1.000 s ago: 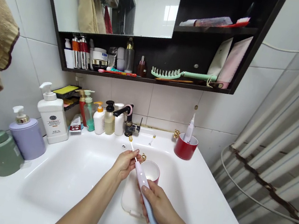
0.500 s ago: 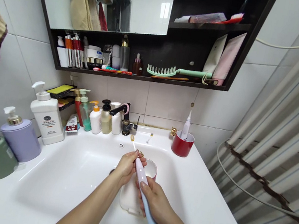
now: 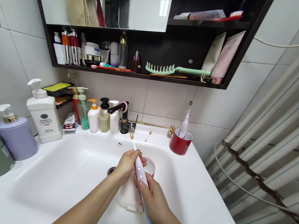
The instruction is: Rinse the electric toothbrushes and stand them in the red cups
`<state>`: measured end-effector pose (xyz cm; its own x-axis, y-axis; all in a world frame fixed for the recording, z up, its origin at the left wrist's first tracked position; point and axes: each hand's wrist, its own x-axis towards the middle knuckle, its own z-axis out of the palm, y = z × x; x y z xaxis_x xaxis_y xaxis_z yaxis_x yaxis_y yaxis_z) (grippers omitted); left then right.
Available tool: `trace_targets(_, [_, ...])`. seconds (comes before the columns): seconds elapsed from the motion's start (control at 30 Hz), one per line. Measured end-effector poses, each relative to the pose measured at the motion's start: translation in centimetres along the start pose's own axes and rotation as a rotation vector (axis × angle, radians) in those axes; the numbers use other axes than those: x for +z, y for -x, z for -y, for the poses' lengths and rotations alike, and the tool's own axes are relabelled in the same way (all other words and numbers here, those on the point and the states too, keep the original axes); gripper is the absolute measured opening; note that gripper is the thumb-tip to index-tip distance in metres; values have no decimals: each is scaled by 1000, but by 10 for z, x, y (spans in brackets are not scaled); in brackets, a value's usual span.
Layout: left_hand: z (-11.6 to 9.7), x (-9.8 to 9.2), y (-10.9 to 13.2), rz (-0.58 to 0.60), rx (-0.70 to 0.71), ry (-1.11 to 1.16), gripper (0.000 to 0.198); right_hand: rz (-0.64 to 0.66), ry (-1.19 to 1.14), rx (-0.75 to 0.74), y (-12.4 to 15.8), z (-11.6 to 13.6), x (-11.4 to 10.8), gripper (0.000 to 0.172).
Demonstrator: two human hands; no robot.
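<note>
A pink-to-blue electric toothbrush [image 3: 140,169] slants over the sink, its brush head pointing up and away. My left hand [image 3: 126,165] is closed, pinching the toothbrush where the white neck meets the handle. Lower down, my right hand [image 3: 156,201] is wrapped around the handle, and the blue base sticks out beneath it. Behind the hands, a cup [image 3: 151,165] with a white inside and red outside sits in the sink, partly covered. Under my right hand lies a whitish flat container [image 3: 127,195], also partly hidden.
The white sink [image 3: 60,173] has a black faucet [image 3: 125,119] at its back. Pump bottles, including a white one [image 3: 45,120] and a purple one [image 3: 17,139], line the left. A red cup [image 3: 180,143] stands back right. A dark shelf [image 3: 138,75] hangs above.
The view has shifted slightly, uncovering more of the drain. The toothbrush's blue end has moved a little up and left and looks blurred. Both hands keep their hold.
</note>
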<state>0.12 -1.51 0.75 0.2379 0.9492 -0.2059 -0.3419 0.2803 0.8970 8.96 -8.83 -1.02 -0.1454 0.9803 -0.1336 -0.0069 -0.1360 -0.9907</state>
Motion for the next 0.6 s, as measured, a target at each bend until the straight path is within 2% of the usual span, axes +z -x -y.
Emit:
trace_targets(0.1, [-1,1,1,36,-18,24,15,104,-170,93,2,2,2,25])
trace_targets(0.23, [-2,0,0,66,-21,71,14,113,-255,92,2,6,3,23])
trace_targets(0.4, [-1,0,2,131,-40,141,16,207,-379,127,1,2,2,23])
trace_targets(0.5, [-2,2,2,128,14,107,19,150,-315,38,-3,5,1,23])
trace_targets(0.6, [-3,0,0,27,194,-34,21,-19,-270,-159,-16,22,-6,24])
